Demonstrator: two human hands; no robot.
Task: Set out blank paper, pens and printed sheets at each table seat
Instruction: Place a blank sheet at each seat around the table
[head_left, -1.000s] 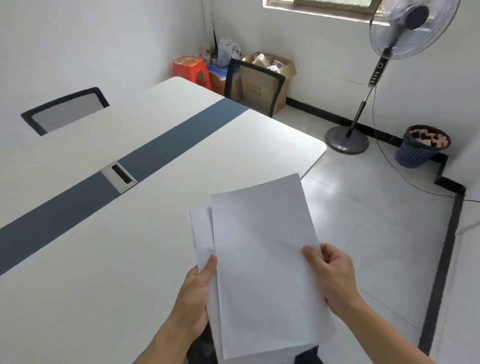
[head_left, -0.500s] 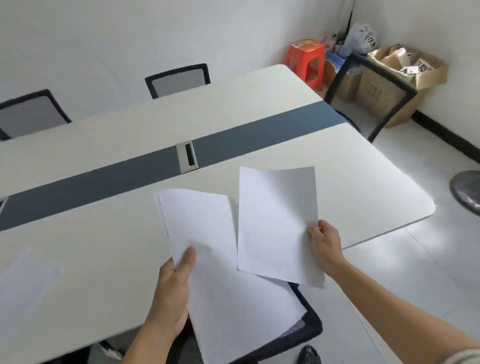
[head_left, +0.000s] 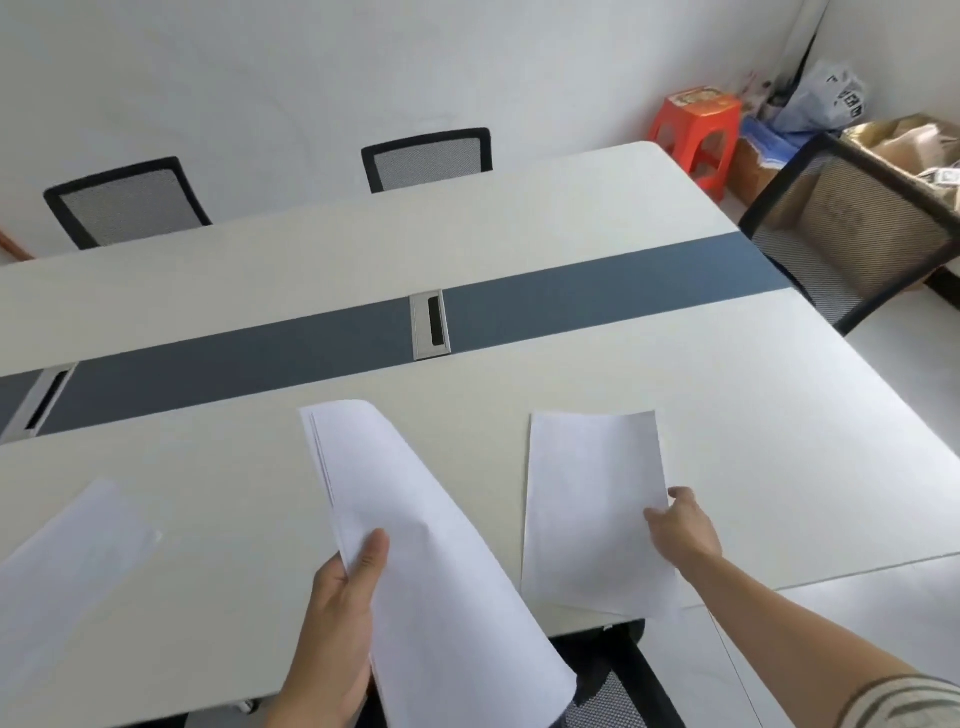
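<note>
Lowering one blank sheet (head_left: 592, 509) onto the table (head_left: 727, 415), our right hand (head_left: 680, 530) pinches its right side; a moment ago it hung in air, so this seat gets paper. Our left hand (head_left: 337, 623) grips the stack (head_left: 415, 545), thumb on top. A second sheet (head_left: 67, 561) lies further left.

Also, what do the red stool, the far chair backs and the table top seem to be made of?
Red stool: probably moulded plastic, slightly glossy, uniform colour. Far chair backs: grey mesh fabric in a black frame, likely plastic; the weave shows. Table top: smooth matte off-white surface with a blue-grey strip, perhaps laminated board; the core is hidden.
</note>
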